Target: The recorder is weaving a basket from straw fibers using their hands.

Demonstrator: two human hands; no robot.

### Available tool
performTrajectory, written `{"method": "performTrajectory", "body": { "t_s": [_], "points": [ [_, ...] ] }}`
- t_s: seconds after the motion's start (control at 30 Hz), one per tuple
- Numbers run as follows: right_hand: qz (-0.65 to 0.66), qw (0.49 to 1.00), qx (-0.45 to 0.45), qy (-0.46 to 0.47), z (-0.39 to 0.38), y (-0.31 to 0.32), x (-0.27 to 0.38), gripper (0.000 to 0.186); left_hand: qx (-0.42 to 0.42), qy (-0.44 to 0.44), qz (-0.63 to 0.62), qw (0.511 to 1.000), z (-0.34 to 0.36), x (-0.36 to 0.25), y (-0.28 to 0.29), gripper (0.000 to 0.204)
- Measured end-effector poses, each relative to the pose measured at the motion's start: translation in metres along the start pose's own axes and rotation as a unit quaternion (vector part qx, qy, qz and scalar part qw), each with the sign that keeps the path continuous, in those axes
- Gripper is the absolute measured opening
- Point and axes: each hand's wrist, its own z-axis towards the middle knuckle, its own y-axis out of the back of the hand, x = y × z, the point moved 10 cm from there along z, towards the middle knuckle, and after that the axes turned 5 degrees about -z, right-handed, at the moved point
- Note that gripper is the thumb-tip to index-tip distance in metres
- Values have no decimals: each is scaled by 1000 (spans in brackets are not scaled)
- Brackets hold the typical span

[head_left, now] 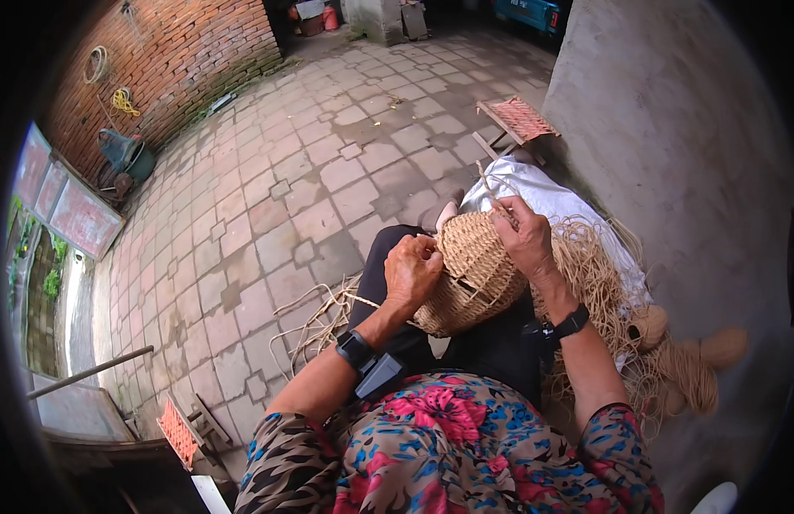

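Observation:
A tan woven basket [474,257] of twisted straw cord rests tilted on my lap, with a dark gap in the weave on its near side. Curled fingers of my left hand [411,270] grip its left edge. At the upper right edge, my right hand [525,238] pinches a strand of straw cord [497,182], whose loose end sticks up beyond the fingers. Another strand runs out to the left beneath my left wrist. What lies under my left fingertips is hidden.
A tangled heap of straw cord [590,270] lies at my right on a white sheet [534,182], beside cord balls [722,347]. More loose cord [322,321] lies at my left. A folding stool [519,118] stands ahead by the grey wall [671,128]; another stool [181,433] stands lower left.

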Motion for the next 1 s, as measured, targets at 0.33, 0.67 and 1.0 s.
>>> {"method": "performTrajectory", "body": {
  "t_s": [0.33,0.67,1.0],
  "points": [
    [-238,967,83,-29,36,-30,-14,23,247,225,-250,909,-6,8,-24,14],
    [-172,982,60,-40,32,-31,-18,25,330,291,-361,822,-5,22,-29,17],
    [-215,973,45,-66,28,-29,-14,25,88,-67,95,989,1,-36,3,19]
  ]
}}
